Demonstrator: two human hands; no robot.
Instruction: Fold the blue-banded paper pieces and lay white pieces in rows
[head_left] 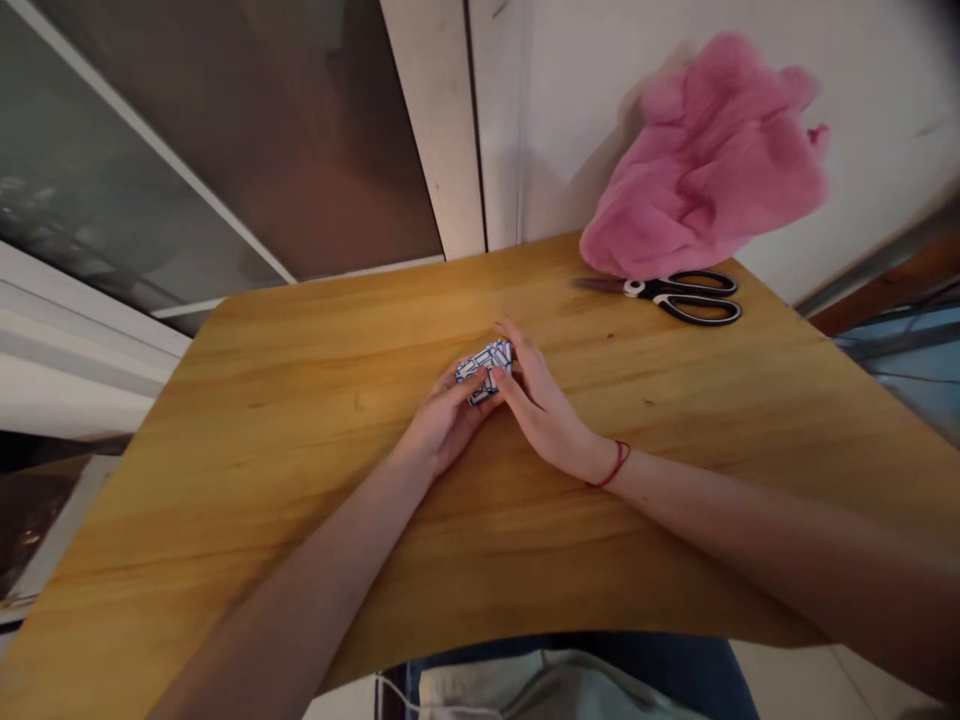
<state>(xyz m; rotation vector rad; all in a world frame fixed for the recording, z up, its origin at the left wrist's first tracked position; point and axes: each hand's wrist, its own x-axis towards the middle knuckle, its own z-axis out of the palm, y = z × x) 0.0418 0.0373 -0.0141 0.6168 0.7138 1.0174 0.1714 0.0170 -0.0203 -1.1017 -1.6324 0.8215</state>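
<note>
One blue-and-white patterned object [489, 356] sits in our left hand [444, 418] and right hand [546, 408], both grasping it mid-scene over the wood-grained table [300, 390]. Far right, black-handled scissors [664, 290] lie just beside pink cloth [712, 165]; beyond, we face a white wall [570, 90] and, left, dark panels [247, 100].

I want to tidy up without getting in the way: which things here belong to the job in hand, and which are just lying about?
In use:
- blue-and-white block, in the left hand, with the right hand against it

Apparently just lying about:
- scissors
- bunched pink cloth, behind the scissors
</note>
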